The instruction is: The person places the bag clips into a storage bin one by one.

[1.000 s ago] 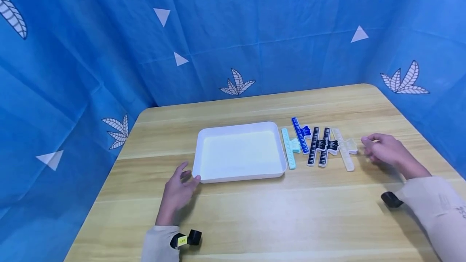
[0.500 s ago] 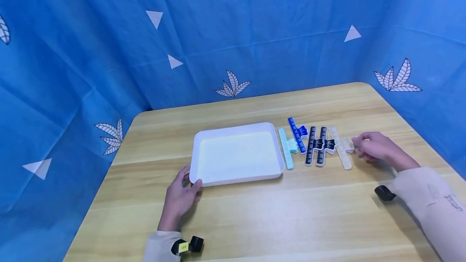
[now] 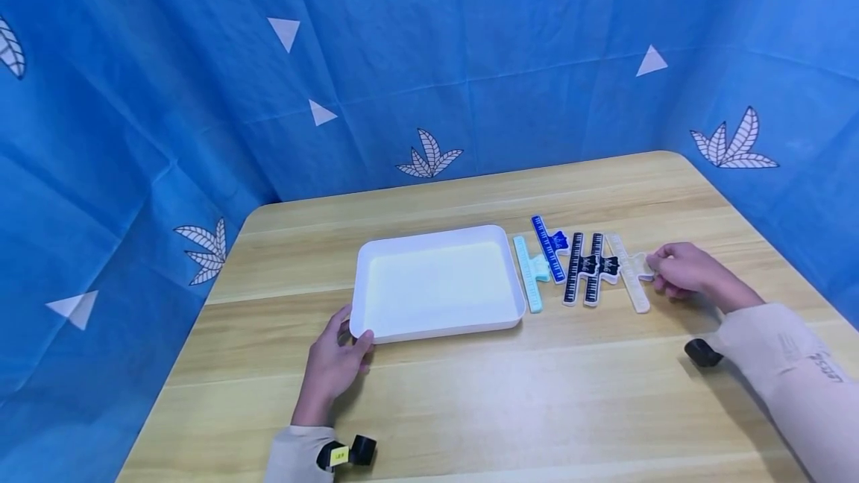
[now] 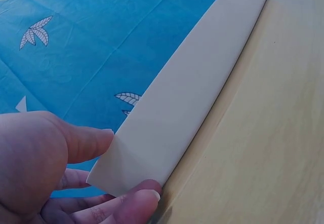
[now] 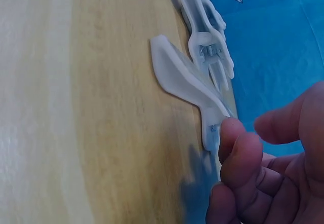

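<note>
My left hand [image 3: 333,365] grips the near left corner of a white tray [image 3: 436,334], thumb on the rim and fingers around the corner in the left wrist view. Beside the table's right side, the curled fingers of my right hand [image 3: 691,272] are at the handle of a clear ruler-edged clip [image 3: 633,279]. In the right wrist view, fingertips meet that clip [image 5: 185,79], partly hiding its end. To its left lie two black clips [image 3: 573,270], a dark blue clip [image 3: 549,248] and a mint clip [image 3: 529,274], which is nearest the tray.
The clips lie close together on the wooden table [image 3: 470,408], right of the tray. A blue patterned curtain [image 3: 403,58] hangs behind the table and at its sides. Each wrist wears a black camera [image 3: 362,450].
My right hand has moved left to the clear clip's handle. My left hand has closed around the tray's corner. The clips look unmoved; the head view has shifted slightly.
</note>
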`<act>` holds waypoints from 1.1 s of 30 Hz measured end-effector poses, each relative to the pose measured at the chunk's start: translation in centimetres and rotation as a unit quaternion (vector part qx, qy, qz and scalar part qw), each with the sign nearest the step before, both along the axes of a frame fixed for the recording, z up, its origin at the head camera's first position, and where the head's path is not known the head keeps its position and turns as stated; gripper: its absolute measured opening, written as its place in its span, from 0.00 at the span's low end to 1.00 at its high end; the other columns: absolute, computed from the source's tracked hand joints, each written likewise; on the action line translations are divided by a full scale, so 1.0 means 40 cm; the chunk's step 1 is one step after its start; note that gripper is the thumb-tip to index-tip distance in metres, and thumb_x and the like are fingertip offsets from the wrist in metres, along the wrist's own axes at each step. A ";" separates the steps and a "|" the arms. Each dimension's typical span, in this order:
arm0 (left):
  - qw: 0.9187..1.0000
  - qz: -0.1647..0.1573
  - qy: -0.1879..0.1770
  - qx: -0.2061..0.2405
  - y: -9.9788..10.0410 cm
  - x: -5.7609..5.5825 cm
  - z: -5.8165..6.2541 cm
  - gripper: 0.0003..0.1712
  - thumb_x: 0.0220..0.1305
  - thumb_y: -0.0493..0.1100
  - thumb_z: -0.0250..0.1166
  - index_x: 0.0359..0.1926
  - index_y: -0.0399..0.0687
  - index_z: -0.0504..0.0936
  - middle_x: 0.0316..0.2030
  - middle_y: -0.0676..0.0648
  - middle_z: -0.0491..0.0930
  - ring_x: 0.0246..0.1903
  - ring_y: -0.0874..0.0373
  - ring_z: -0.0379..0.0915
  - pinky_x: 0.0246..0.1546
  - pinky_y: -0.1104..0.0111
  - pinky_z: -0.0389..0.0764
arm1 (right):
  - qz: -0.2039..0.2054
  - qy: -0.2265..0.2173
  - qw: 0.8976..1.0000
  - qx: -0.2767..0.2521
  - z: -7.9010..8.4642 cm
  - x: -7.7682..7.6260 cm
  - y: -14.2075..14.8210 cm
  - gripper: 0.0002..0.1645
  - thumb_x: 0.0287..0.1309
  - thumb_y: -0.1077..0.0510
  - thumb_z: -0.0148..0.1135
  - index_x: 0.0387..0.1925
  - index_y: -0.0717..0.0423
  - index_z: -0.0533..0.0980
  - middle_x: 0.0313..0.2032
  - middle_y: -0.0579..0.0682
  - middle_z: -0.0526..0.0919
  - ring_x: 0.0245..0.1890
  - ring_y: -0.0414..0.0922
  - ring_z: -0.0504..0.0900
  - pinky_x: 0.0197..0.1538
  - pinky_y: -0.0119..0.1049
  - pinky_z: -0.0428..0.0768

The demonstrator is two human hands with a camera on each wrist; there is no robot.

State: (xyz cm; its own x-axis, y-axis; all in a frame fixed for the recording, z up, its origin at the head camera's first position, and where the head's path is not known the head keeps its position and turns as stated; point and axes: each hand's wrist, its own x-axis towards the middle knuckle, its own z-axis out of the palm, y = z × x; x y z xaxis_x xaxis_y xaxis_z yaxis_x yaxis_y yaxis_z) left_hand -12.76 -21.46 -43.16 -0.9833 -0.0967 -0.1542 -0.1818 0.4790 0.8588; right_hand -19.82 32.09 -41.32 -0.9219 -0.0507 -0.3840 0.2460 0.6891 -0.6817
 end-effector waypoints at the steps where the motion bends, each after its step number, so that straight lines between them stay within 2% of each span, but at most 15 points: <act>1: 1.000 0.000 -0.001 0.001 0.000 0.000 0.000 0.36 0.61 0.44 0.61 0.67 0.51 0.56 0.52 0.39 0.70 0.24 0.54 0.78 0.24 0.65 0.78 | 0.001 -0.002 1.000 -0.001 0.000 0.001 -0.001 0.21 0.65 0.53 0.40 0.43 0.70 0.64 0.24 0.51 0.76 0.21 0.44 0.74 0.26 0.38 0.75; 9: 1.000 -0.004 -0.002 0.005 0.001 0.003 0.005 0.36 0.61 0.44 0.60 0.67 0.53 0.55 0.54 0.40 0.69 0.24 0.54 0.78 0.24 0.65 0.78 | 0.016 -0.007 1.000 -0.010 -0.001 0.001 -0.003 0.14 0.62 0.58 0.43 0.38 0.68 0.65 0.23 0.50 0.76 0.19 0.41 0.73 0.24 0.36 0.74; 16: 1.000 -0.012 -0.004 0.009 0.000 0.001 0.005 0.36 0.62 0.44 0.60 0.67 0.53 0.54 0.55 0.39 0.67 0.29 0.54 0.77 0.26 0.66 0.78 | 0.017 -0.009 1.000 -0.025 0.002 -0.002 0.000 0.13 0.62 0.59 0.44 0.35 0.68 0.68 0.21 0.48 0.75 0.16 0.39 0.72 0.22 0.33 0.73; 22: 1.000 -0.014 -0.004 0.011 0.001 -0.001 0.001 0.37 0.61 0.44 0.61 0.67 0.54 0.54 0.58 0.38 0.65 0.33 0.54 0.77 0.28 0.67 0.79 | 0.016 -0.017 0.999 -0.034 0.001 -0.003 0.001 0.15 0.63 0.59 0.43 0.38 0.70 0.68 0.20 0.47 0.75 0.16 0.38 0.71 0.21 0.32 0.72; 33: 1.000 -0.024 -0.005 0.013 0.004 0.004 -0.002 0.41 0.60 0.45 0.62 0.69 0.53 0.50 0.60 0.36 0.60 0.34 0.53 0.78 0.28 0.66 0.79 | 0.016 -0.025 0.999 -0.045 0.010 -0.001 0.000 0.17 0.64 0.61 0.41 0.41 0.74 0.66 0.20 0.47 0.74 0.16 0.37 0.71 0.21 0.32 0.72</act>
